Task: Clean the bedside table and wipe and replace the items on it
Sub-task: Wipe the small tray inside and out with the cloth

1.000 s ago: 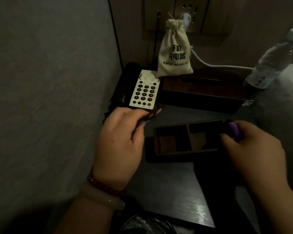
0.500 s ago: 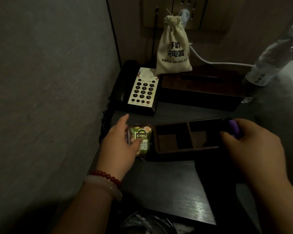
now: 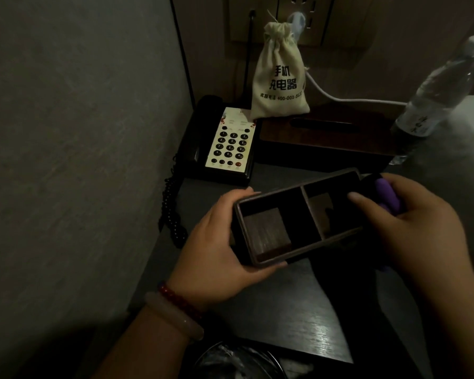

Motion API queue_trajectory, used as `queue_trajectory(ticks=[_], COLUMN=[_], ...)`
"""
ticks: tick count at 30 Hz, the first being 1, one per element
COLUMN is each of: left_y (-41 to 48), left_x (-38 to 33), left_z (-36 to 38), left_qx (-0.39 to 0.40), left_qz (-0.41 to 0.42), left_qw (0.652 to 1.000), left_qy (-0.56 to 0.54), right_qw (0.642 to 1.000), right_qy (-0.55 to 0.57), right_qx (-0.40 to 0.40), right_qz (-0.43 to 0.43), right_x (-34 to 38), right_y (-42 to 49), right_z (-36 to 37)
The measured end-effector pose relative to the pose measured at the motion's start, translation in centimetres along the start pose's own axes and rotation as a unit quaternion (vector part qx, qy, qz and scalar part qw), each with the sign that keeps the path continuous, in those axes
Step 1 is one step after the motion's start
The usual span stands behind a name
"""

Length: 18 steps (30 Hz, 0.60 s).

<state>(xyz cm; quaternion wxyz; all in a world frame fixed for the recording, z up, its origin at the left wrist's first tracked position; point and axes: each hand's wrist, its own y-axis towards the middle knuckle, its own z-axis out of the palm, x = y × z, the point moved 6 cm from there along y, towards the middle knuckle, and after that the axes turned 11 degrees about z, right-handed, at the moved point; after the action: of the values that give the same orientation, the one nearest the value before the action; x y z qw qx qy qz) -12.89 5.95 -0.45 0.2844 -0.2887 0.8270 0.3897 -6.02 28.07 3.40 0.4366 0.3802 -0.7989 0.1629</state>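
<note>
Now, from the head camera, the left hand (image 3: 216, 250) is clamped on the left end of a dark wooden tray with two compartments (image 3: 298, 220), lifted and tilted above the middle of the dark bedside table (image 3: 298, 318). The right hand (image 3: 411, 222) is closed on a purple cloth (image 3: 387, 195), its fingers reaching into the right compartment. Both compartments look empty. At the back edge stand a black telephone with a white keypad (image 3: 227, 143), a cream drawstring bag (image 3: 281, 77) on a dark brown tissue box (image 3: 326, 138), and a clear plastic water bottle (image 3: 438, 88) at the right. I judge the wiping is at an early stage; these items seem not yet done.
</note>
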Motion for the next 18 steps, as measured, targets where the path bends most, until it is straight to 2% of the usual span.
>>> queue_trajectory(ticks=[4,5,7,9,12,14,18], left_y=[0.0,0.1,0.1,0.1,0.4,0.5,0.5], left_x=[-0.6,-0.6,-0.8,-1.0,-1.3,-1.7,-2.0], left_z=[-0.3,-0.3,-0.1,0.1,0.1,0.1,-0.3], left_qx=[-0.035,-0.039,-0.038,-0.044,-0.071,-0.084,-0.115], left_qz=[0.036,0.047,0.060,0.065,0.065,0.088,0.082], left_qw=[0.995,0.991,0.987,0.986,0.985,0.982,0.986], left_qy=[0.092,0.120,0.143,0.145,0.145,0.147,0.090], right_qw=[0.992,0.989,0.989,0.983,0.948,0.941,0.944], right_qy=[0.104,0.123,0.114,0.105,-0.019,-0.057,-0.014], right_qx=[-0.042,-0.054,-0.088,-0.080,0.029,0.078,0.027], right_qz=[0.064,0.057,-0.016,-0.128,-0.316,-0.325,-0.329], right_x=[-0.5,-0.3,1.1,4.0,6.9,6.8,6.8], right_y=[0.5,0.3,-0.8,-2.8,-6.0,-6.6,-7.3], right_z=[-0.4,-0.7,-1.2,-0.6,3.1,4.6,3.3])
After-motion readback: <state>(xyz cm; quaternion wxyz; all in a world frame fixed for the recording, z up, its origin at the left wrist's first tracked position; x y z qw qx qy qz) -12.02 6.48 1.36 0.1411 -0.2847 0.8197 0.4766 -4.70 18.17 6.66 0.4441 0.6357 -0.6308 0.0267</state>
